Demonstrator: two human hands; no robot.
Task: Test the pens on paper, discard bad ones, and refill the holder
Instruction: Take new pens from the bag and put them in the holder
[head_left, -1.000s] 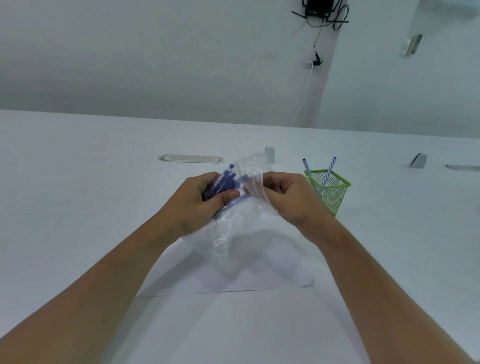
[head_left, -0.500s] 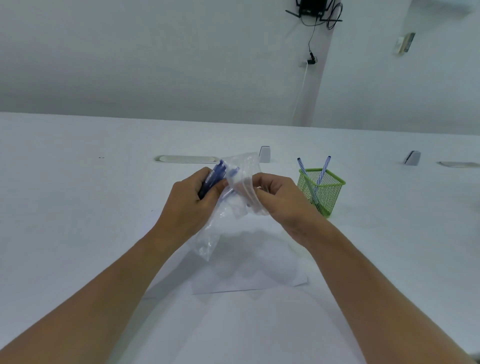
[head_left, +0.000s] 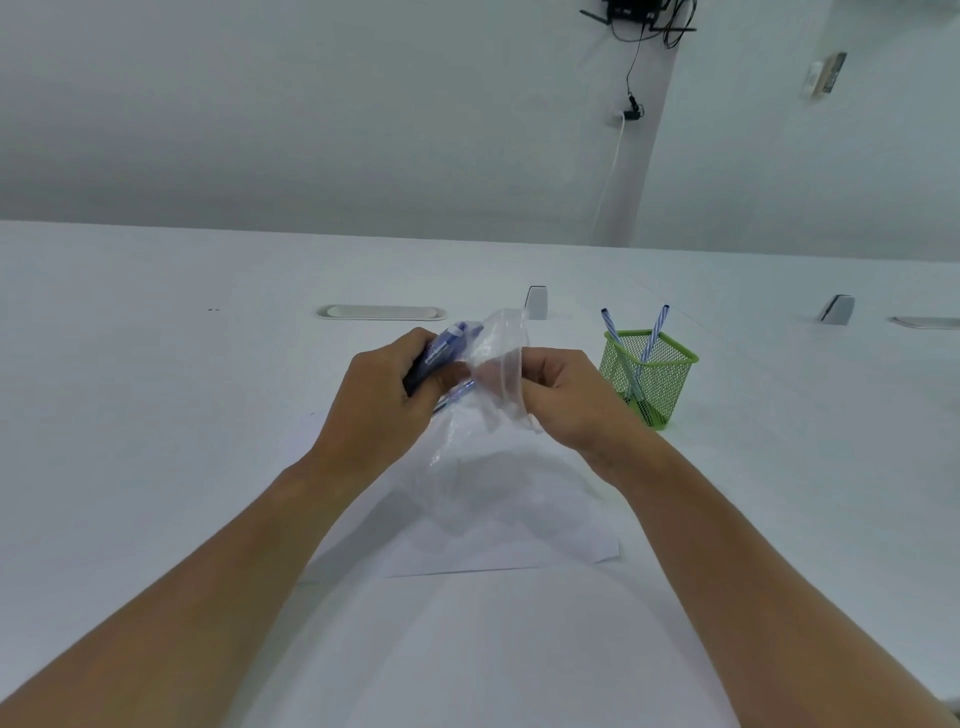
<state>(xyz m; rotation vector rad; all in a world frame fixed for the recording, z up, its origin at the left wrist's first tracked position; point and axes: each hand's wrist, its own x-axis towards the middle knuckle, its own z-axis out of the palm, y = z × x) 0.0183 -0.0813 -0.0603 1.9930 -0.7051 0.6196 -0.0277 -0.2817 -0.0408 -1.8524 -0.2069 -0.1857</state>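
Observation:
My left hand (head_left: 382, 402) grips a bundle of blue pens (head_left: 444, 352) at the mouth of a clear plastic bag (head_left: 493, 395). My right hand (head_left: 569, 400) pinches the bag's other edge, and the bag hangs down between both hands above a white sheet of paper (head_left: 498, 545) on the table. To the right stands a green mesh pen holder (head_left: 649, 379) with two blue striped pens (head_left: 655, 332) leaning in it. Part of the pen bundle is hidden by my left fingers.
The white table (head_left: 156, 415) stretches wide on all sides. A flat oval cable cover (head_left: 382, 312) lies behind my hands. Small grey brackets (head_left: 536, 301) stand at the back, another bracket (head_left: 836, 309) sits far right. A wall runs behind the table.
The pens have come further out of the bag in my left hand, and the bag has been drawn toward my right hand. Both hands sit slightly lower and closer together.

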